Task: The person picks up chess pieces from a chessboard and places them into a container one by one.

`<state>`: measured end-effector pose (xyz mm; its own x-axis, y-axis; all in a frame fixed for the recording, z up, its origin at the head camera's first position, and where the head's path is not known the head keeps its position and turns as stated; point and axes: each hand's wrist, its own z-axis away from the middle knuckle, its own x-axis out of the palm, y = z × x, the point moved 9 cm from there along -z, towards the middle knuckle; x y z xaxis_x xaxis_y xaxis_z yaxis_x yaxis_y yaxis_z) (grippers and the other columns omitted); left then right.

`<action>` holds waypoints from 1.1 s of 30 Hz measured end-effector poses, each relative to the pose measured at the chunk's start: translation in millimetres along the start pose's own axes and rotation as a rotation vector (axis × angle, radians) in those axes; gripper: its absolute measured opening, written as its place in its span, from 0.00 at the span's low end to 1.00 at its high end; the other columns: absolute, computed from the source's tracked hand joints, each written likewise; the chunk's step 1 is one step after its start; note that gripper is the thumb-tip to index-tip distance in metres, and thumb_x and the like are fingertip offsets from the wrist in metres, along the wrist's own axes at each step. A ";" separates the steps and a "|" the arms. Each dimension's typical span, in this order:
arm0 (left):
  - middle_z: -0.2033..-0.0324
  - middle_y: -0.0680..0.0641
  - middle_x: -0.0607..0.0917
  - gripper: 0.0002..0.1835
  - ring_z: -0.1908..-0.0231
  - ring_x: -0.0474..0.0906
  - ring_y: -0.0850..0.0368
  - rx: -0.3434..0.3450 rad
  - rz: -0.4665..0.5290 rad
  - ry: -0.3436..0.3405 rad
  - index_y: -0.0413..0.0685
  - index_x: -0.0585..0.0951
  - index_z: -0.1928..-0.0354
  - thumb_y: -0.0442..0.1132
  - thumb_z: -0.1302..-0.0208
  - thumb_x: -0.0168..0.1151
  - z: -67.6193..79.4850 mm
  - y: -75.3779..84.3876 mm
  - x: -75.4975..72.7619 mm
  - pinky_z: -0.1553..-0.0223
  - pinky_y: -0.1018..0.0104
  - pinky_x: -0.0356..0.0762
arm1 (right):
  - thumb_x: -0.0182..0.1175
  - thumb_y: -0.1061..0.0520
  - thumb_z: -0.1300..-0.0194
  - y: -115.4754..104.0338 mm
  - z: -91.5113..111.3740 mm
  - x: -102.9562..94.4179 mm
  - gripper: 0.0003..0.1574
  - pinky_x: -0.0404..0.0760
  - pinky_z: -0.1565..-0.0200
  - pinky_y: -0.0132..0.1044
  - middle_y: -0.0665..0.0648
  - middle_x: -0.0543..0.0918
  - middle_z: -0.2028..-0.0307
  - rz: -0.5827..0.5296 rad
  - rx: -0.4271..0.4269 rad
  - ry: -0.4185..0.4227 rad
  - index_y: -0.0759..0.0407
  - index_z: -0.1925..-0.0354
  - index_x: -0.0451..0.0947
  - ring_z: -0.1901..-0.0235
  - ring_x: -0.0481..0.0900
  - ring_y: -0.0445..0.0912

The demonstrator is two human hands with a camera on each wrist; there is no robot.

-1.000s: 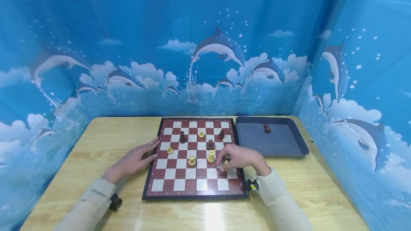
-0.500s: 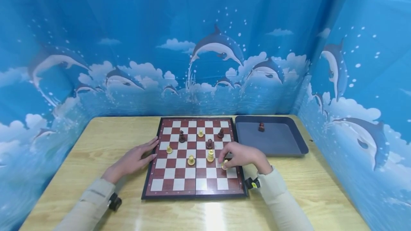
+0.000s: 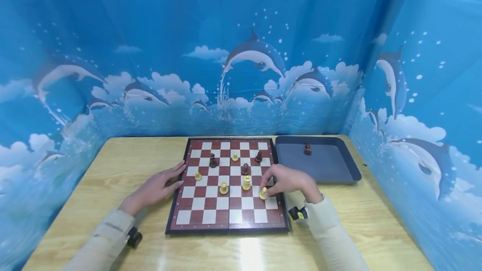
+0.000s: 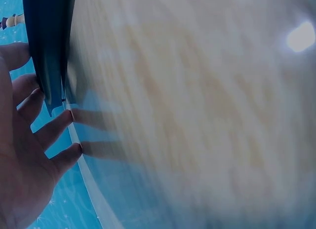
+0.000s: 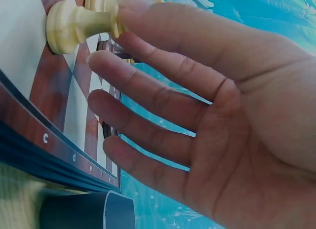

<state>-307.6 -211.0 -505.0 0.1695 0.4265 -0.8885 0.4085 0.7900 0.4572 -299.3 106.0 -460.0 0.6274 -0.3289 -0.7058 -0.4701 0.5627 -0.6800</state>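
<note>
My right hand (image 3: 289, 182) is over the right side of the chessboard (image 3: 205, 216). Its thumb and index finger pinch the top of a cream chess piece (image 3: 263, 194), whose head is hidden by the thumb in the right wrist view. The wide base stands upright on the board, and the other fingers spread beside it. Just left of it is a cream rook (image 3: 246, 183). My left hand (image 3: 152, 189) rests at the board's left edge, fingertips touching the frame, fingers extended. Nothing is held in it.
Other cream pieces include a crowned one (image 3: 224, 188) and small pawns (image 3: 198, 175). Dark brown pieces (image 3: 213, 160) stand farther back. Right of the board is a grey tray (image 3: 335, 170) with a brown piece (image 3: 307, 149) lying in it. A dolphin-print curtain (image 3: 169, 108) borders the table.
The cream piece at my right fingertips has come into fuller view as that hand shifted slightly right. The brown piece in the tray rolled left. My left hand stayed put.
</note>
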 end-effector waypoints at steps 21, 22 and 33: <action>0.29 0.49 0.54 0.33 0.33 0.56 0.41 0.012 -0.005 0.013 0.53 0.58 0.30 0.58 0.32 0.47 0.3 1.7 0.2 0.37 0.42 0.59 | 0.64 0.54 0.40 2.1 5.3 -32.2 0.10 0.81 0.65 0.38 0.45 0.84 0.63 -0.044 -0.008 0.233 0.51 0.59 0.83 0.66 0.81 0.47; 0.29 0.49 0.54 0.33 0.33 0.56 0.41 0.008 -0.002 0.012 0.53 0.58 0.30 0.58 0.32 0.47 0.6 1.3 0.3 0.37 0.42 0.59 | 0.63 0.54 0.40 3.2 5.7 -32.9 0.10 0.81 0.66 0.38 0.45 0.84 0.63 -0.046 0.000 0.238 0.51 0.58 0.83 0.66 0.81 0.47; 0.29 0.49 0.54 0.33 0.33 0.56 0.41 -0.006 0.002 0.000 0.54 0.58 0.30 0.58 0.32 0.47 2.7 2.9 1.5 0.37 0.42 0.59 | 0.62 0.58 0.39 24.6 13.8 -47.8 0.11 0.79 0.61 0.37 0.47 0.83 0.65 0.039 0.069 0.330 0.58 0.57 0.82 0.62 0.80 0.46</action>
<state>-303.8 -209.2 -505.1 0.1701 0.4279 -0.8877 0.4028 0.7919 0.4590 -332.3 146.0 -440.3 0.3696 -0.5272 -0.7651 -0.4396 0.6263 -0.6439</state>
